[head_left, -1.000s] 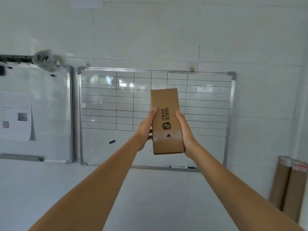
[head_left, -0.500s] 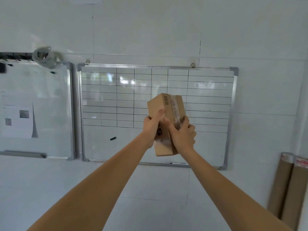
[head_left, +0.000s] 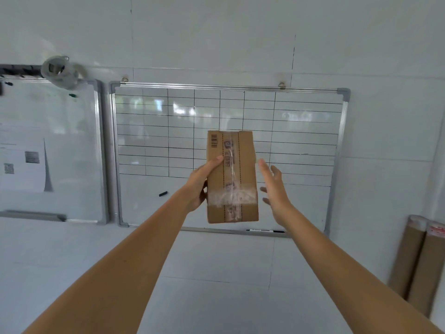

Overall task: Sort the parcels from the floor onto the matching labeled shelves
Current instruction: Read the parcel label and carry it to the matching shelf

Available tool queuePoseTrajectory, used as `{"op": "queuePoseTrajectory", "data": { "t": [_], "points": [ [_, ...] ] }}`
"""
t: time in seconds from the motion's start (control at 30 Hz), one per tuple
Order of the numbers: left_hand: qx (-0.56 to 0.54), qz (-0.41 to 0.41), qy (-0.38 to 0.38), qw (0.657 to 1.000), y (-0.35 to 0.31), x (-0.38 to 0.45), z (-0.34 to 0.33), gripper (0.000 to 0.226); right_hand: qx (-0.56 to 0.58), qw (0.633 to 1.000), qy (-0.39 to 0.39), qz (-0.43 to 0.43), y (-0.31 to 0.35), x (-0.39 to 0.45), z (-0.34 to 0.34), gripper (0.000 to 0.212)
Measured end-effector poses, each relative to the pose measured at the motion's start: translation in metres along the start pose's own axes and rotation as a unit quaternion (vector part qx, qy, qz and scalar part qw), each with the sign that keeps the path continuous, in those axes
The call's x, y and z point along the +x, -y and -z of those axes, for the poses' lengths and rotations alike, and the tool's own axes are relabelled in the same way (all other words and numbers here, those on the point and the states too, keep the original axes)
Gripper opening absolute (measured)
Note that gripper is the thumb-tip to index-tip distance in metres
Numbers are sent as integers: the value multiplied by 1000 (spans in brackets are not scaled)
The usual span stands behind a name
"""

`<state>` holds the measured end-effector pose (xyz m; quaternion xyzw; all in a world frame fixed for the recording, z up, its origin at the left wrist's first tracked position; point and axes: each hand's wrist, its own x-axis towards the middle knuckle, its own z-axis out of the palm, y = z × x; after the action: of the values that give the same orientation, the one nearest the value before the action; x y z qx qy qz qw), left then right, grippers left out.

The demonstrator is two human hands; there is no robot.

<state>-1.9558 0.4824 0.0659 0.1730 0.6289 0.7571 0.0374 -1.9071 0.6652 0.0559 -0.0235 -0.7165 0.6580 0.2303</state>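
- The parcel (head_left: 231,177) is a small, oblong cardboard box, held upright in mid-air in front of a gridded whiteboard (head_left: 301,131) on the wall.
- It looks light, since 1 hand carries it, and stiff enough to keep its edges; that is a judgement from its size and how it is held.
- Clear tape runs down the middle of the facing side and bunches in a crinkled band near the bottom. That tape will likely be slick, so bare cardboard on the long side edges is the better place to hold.
- The left hand (head_left: 201,186) has its grip closed on the parcel's left edge, thumb on the front face, fingers behind and hidden.
- The right hand (head_left: 273,189) is spread wide and holds nothing; it sits just beside the parcel's right edge, apart from it.
- A small barcode shows at the top left of the box; no shelf label is readable, and no shelves are in view.
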Motion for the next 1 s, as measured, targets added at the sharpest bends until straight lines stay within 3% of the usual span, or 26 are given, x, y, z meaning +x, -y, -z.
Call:
{"op": "queuePoseTrajectory", "data": {
  "t": [0.1,0.17,0.2,0.27,0.4,0.5,0.67,0.8,0.9,1.0],
  "points": [
    [0,11,37,999,2,3,3,70,43,995,82,-38,-1,1,0,91],
    [-11,20,57,998,4,3,0,70,76,990,121,-12,-4,-1,-9,64],
    [-17,23,64,998,4,2,-2,65,93,988,124,3,-5,-1,-13,51],
    [-28,26,74,997,3,-1,-6,54,112,989,98,19,-7,2,-19,45],
    [-29,12,65,997,4,4,-4,44,92,996,15,10,-7,7,-23,72],
    [-5,-8,37,999,3,7,-4,32,-69,991,-96,57,-7,5,-23,82],
    [64,13,75,995,-2,3,-25,72,-238,949,-169,119,-10,-8,-22,104],
    [63,8,87,994,-7,-2,-47,50,-304,933,-152,121,-11,-15,-29,116],
    [75,-5,44,996,-3,2,-43,64,-282,948,-75,128,-14,-14,-25,122],
    [133,-8,2,991,-3,2,-25,64,-160,980,26,116,-14,-17,-7,100]
  ]
}}
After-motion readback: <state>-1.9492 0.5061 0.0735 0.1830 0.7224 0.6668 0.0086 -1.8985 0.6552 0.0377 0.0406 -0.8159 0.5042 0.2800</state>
